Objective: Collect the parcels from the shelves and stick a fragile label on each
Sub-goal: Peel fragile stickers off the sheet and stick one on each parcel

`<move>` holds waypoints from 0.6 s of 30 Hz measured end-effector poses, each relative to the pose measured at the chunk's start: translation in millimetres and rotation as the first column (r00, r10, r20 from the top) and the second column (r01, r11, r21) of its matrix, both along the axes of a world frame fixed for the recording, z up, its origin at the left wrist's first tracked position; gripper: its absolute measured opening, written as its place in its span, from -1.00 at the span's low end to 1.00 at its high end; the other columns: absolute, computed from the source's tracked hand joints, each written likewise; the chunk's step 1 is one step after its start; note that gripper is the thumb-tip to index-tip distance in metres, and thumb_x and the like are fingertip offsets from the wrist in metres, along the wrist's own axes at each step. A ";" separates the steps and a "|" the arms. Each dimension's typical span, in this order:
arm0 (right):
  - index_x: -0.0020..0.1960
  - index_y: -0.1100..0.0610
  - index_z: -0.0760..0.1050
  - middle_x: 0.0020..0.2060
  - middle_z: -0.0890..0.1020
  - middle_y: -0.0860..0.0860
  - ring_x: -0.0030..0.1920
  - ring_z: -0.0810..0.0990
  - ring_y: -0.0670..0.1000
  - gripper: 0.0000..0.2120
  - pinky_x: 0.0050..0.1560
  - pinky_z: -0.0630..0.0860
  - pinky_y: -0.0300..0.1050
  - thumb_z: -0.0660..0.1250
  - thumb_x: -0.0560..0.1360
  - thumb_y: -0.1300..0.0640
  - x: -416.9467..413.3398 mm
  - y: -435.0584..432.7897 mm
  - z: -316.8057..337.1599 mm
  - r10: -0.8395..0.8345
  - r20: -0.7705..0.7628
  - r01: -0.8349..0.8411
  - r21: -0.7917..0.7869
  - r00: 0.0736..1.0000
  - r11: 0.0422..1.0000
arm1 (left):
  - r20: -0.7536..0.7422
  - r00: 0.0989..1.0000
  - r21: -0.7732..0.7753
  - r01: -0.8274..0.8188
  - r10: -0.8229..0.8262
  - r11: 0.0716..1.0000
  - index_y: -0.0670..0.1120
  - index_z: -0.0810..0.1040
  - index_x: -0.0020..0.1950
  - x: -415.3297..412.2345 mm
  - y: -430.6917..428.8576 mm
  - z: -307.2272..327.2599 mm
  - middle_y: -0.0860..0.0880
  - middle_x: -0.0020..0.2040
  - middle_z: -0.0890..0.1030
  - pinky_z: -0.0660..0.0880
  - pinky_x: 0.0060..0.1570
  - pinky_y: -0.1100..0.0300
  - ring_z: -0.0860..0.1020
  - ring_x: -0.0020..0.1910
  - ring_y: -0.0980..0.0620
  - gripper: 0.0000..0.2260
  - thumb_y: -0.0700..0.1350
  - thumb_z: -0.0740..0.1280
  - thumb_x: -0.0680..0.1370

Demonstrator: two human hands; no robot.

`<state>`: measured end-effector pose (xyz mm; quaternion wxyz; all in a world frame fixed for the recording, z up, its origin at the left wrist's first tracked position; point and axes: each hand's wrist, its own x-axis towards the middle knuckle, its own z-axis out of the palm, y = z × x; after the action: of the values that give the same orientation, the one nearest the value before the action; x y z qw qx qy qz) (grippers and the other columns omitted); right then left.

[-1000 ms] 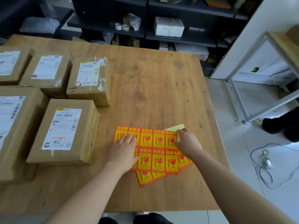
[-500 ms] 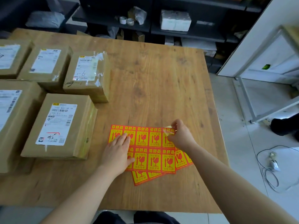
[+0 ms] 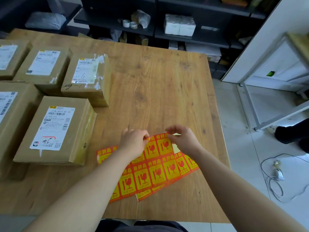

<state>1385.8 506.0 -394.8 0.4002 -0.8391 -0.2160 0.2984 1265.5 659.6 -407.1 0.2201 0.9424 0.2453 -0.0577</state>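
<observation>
A sheet of red-and-yellow fragile labels point(image 3: 155, 171) lies on the wooden table point(image 3: 158, 97) near its front edge, with another sheet partly under it. My left hand point(image 3: 133, 143) pinches the sheet's top edge. My right hand point(image 3: 182, 139) pinches the top right corner, where pale backing paper shows beside a lifted label. Several brown cardboard parcels with white shipping labels sit on the left: the nearest one point(image 3: 55, 131) beside my left arm, and another with handwriting point(image 3: 87, 77) behind it.
Dark shelves point(image 3: 167, 36) behind the table hold tape rolls point(image 3: 130, 24), a white wrapped pack point(image 3: 179, 24) and bags. To the right stand a white frame point(image 3: 250, 104), a person's dark shoe point(image 3: 291, 134) and a cable point(image 3: 275, 174) on the tiled floor.
My left hand moved from lying flat on the sheet up to its top edge and now pinches it. My right hand keeps working at the top right corner. The sheet's top edge has lifted slightly.
</observation>
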 end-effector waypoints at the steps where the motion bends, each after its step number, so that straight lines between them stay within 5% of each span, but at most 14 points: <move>1: 0.09 0.05 0.57 0.00 0.65 -0.03 -0.04 0.64 -0.03 -0.81 -0.28 0.45 -0.34 0.33 0.52 0.24 3.3 -2.8 -3.3 0.005 0.043 -0.004 -0.042 0.999 0.999 | -0.002 1.000 0.048 -0.009 0.010 0.999 0.08 0.57 0.14 2.1 2.8 -2.6 0.02 0.13 0.61 0.24 0.25 0.05 0.49 0.18 -0.06 -0.83 -0.02 0.26 0.58; 6: 0.31 0.04 0.48 0.25 0.46 -0.01 0.12 0.54 0.05 -0.59 -0.17 0.45 -0.22 0.29 0.48 0.26 20.6 -38.2 -22.5 0.147 0.250 -0.016 -0.460 0.957 0.888 | 0.040 0.999 0.246 -0.035 0.026 0.969 0.05 0.53 0.19 13.2 19.6 -11.8 -0.01 0.15 0.57 0.18 0.35 -0.03 0.46 0.20 -0.09 -0.80 -0.07 0.24 0.58; 10: 0.27 0.01 0.50 0.15 0.44 -0.06 0.08 0.54 -0.03 -0.63 -0.09 0.53 -0.21 0.37 0.47 0.13 24.1 -61.3 -27.9 0.240 0.267 -0.079 -0.497 0.933 0.864 | 0.022 1.000 0.260 0.013 -0.019 0.966 -0.04 0.38 0.38 18.0 6.6 -14.8 -0.04 0.34 0.44 0.10 0.43 -0.09 0.34 0.35 -0.11 -0.60 -0.01 0.29 0.56; 18: 0.13 0.05 0.57 -0.07 0.58 -0.05 -0.07 0.58 -0.04 -0.79 -0.05 0.57 -0.12 0.31 0.52 0.07 12.8 -77.1 -30.8 0.304 0.296 -0.119 -0.512 0.905 0.851 | -0.095 0.910 0.057 0.411 -0.404 0.910 0.01 0.13 0.52 6.3 -69.5 -26.6 0.02 0.56 0.06 -0.14 0.48 -0.05 -0.05 0.54 0.00 -0.44 0.14 0.18 0.58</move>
<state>1398.6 429.0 -425.6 0.0948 -0.9230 -0.2981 0.2241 1271.8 590.1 -433.7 0.1573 0.9773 0.0540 -0.1314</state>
